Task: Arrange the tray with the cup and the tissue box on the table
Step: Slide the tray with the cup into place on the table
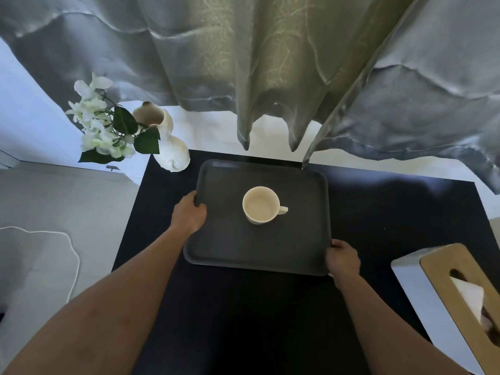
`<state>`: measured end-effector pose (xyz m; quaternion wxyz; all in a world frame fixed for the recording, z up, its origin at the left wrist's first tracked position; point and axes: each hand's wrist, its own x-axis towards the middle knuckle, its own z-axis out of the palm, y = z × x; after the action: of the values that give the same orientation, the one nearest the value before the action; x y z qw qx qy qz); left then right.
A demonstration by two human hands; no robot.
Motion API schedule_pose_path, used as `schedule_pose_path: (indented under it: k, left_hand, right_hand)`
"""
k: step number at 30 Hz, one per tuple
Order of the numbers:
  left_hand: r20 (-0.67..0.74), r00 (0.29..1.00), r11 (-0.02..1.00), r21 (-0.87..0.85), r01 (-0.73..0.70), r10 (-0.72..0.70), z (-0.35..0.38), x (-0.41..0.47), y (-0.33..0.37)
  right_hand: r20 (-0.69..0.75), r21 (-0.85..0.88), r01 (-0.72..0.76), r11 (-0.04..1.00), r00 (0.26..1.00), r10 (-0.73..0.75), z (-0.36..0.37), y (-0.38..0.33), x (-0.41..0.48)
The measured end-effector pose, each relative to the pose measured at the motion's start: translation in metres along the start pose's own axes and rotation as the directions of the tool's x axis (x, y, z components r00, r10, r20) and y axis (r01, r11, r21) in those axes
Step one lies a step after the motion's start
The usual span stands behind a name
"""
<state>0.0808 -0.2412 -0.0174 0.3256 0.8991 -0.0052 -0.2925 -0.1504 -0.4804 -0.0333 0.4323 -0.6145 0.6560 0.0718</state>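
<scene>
Item, far left: white vase (173,155) with artificial flowers (100,125), at the back corner of the dark table (378,212).
Item: left hand (189,212), grip closed over the left rim of the tray (230,247).
Item: cup (261,208), upright at tray centre, handle pointing right.
Item: right hand (342,259), grip closed on the tray's near right corner.
Item, far right: tissue box (457,299), well apart from the tray, long axis running away from the viewer; the right hand is nearer to it.
</scene>
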Motion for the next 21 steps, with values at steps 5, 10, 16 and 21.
schedule_pose_path:
  k: [5,10,16,21]
  left_hand:
    - [0.008,1.000,1.000,-0.007,0.004,-0.004,-0.003,0.008,0.003]
    - [0.015,1.000,1.000,-0.015,0.002,-0.001,-0.006,0.015,0.004]
    - [0.016,1.000,0.999,-0.034,-0.001,0.002,-0.008,0.019,0.003]
    - [-0.013,1.000,1.000,-0.030,0.004,-0.005,-0.006,0.021,0.000]
  right_hand:
    - [-0.016,-0.022,0.031,0.999,0.999,-0.031,0.007,-0.007,-0.003]
    - [-0.017,-0.027,0.050,0.998,0.999,-0.050,0.012,-0.011,-0.003]
    - [-0.019,0.009,0.047,0.999,0.999,-0.046,0.015,-0.011,0.002]
    - [-0.049,0.038,0.041,0.998,0.998,-0.039,0.019,-0.012,0.004]
